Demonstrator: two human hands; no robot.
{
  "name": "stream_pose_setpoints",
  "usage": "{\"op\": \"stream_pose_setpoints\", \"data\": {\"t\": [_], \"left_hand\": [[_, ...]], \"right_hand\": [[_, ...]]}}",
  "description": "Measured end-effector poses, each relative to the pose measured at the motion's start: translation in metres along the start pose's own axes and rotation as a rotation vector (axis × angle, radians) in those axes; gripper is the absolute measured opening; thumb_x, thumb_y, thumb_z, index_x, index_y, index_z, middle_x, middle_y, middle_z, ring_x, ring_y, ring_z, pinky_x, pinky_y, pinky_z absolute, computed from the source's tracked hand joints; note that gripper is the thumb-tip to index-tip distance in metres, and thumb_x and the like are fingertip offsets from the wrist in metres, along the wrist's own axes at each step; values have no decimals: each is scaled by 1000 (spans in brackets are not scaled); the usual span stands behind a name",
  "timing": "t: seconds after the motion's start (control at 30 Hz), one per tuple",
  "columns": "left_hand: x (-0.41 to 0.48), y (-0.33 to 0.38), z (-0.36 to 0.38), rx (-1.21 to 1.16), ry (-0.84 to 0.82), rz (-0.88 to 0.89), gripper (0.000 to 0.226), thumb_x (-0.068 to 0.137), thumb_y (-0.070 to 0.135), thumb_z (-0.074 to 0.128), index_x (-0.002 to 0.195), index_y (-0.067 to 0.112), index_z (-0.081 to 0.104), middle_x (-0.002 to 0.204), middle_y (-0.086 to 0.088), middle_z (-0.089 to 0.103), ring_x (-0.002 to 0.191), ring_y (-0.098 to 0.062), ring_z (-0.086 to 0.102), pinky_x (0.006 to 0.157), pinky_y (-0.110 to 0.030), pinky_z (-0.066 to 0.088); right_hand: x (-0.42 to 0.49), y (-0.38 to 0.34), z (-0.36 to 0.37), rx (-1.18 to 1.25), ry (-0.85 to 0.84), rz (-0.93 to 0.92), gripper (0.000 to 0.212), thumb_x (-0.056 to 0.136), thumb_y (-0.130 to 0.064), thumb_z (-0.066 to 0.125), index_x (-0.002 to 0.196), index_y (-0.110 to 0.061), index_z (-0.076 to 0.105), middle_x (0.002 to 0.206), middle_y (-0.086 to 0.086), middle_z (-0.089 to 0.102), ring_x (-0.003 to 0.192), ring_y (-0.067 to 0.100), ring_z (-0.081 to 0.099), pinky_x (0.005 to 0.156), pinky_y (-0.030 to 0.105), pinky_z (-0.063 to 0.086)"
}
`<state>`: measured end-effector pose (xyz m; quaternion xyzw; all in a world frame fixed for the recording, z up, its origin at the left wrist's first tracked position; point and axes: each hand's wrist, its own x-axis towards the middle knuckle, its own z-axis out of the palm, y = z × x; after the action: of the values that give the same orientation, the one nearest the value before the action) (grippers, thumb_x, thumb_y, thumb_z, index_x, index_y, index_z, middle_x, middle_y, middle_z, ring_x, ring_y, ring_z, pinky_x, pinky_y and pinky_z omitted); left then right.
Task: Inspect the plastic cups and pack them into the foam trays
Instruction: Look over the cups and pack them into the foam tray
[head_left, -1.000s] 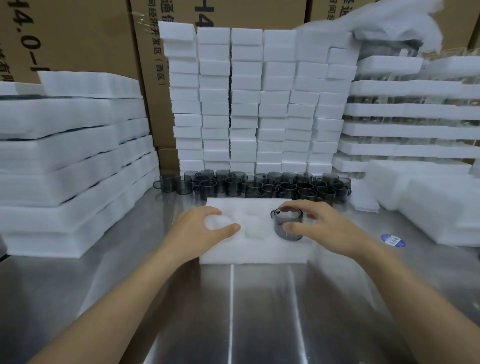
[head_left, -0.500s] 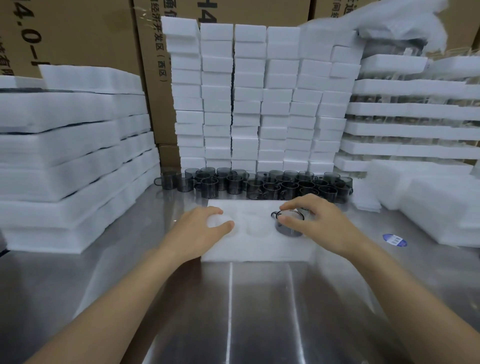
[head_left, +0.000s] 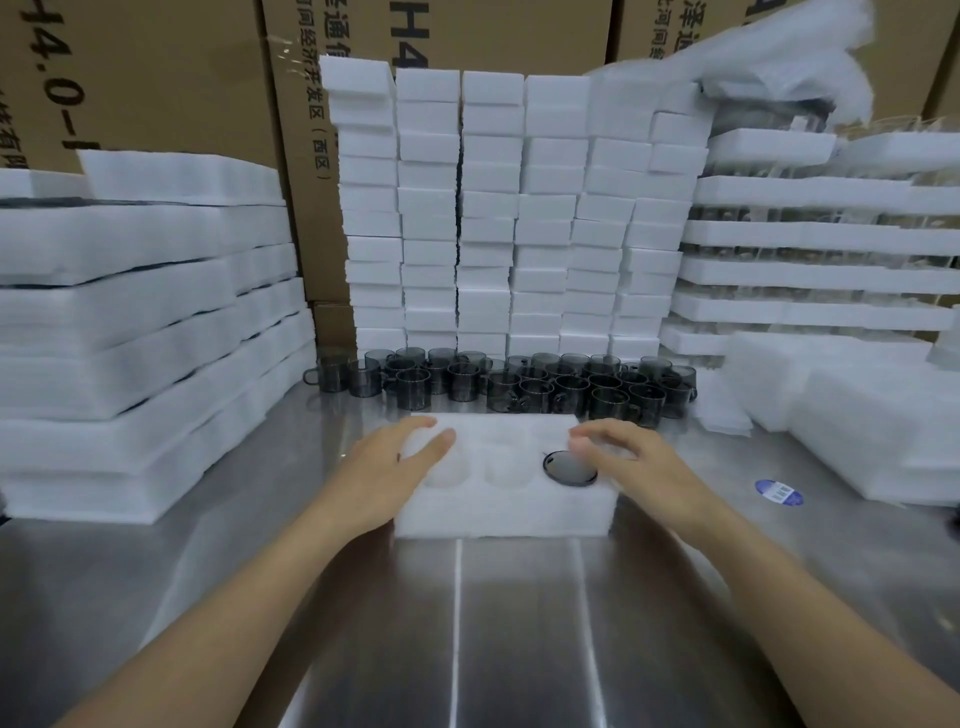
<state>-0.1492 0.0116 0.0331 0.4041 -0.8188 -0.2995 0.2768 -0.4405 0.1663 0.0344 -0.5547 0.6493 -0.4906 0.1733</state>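
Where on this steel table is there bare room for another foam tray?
Widest bare patch: the table on your side of the foam tray. Smaller strips lie between the tray and the left foam stack, and between the tray and the blue sticker. Behind the tray: crowded with cups.

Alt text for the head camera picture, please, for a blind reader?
A person's left hand rests on the left end of a white foam tray while the right hand is beside a dark plastic cup seated in its right pocket. More dark cups and stacked white foam stand behind on the steel table.
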Motion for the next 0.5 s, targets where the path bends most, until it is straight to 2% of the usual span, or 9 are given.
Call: {"op": "stream_pose_setpoints", "data": {"t": [0.07,0.1,0.17,0.2,0.27,0.37,0.43,0.5], "left_hand": [[7,-7,-2,-165,99,-9,49,94,84,49,114,44,69,122,19,69,114,-9,64,98,-36,49],[10,-13,-3,-204,164,-20,42,102,70,52,102,32,70,104,14,71,99,-11,67,88,-36,50],[15,-27,-6,-166,257,-51,47,107,43,60,79,6,58,69,2,58,70,-21,56,71,-36,41],[15,-33,-7,-109,275,-69,47,106,33,63,71,5,49,61,0,48,63,-22,49,66,-36,37],[13,-36,-6,21,264,-82,48,103,22,66,63,14,41,51,4,41,53,-18,41,60,-34,34],[14,-33,-1,114,214,-47,50,103,24,65,62,17,39,51,2,42,52,-18,40,58,-33,33],[17,-34,1,160,196,-19,50,105,29,63,63,18,37,55,-2,43,55,-21,39,59,-34,33],[19,-37,1,154,192,-8,50,104,31,63,64,19,37,55,-2,43,55,-20,38,59,-34,33]], "right_hand": [[1,16,-11,-37,173,30,17,100,-48,68,101,-34,77,102,-22,75,96,-9,66,83,16,43],[3,27,-16,-140,238,59,16,101,-44,68,97,-31,76,93,-18,75,86,-3,67,76,16,43],[8,49,-23,-323,274,132,8,100,-29,72,93,-26,74,81,-10,73,69,7,65,66,21,43],[10,56,-24,-360,276,157,5,99,-24,72,95,-27,71,79,-7,72,68,7,63,64,22,42],[16,60,-22,-405,281,156,15,100,-28,69,112,-32,63,74,-7,70,73,5,63,63,22,41],[26,61,-18,-536,245,87,50,100,-37,64,144,-42,41,72,-8,69,73,8,64,66,32,48],[34,65,-18,-600,229,70,62,101,-39,60,155,-43,29,70,-6,66,69,12,63,64,37,50],[43,65,-18,-638,204,73,68,103,-42,56,160,-47,19,68,-5,64,68,14,62,59,36,46]]}}
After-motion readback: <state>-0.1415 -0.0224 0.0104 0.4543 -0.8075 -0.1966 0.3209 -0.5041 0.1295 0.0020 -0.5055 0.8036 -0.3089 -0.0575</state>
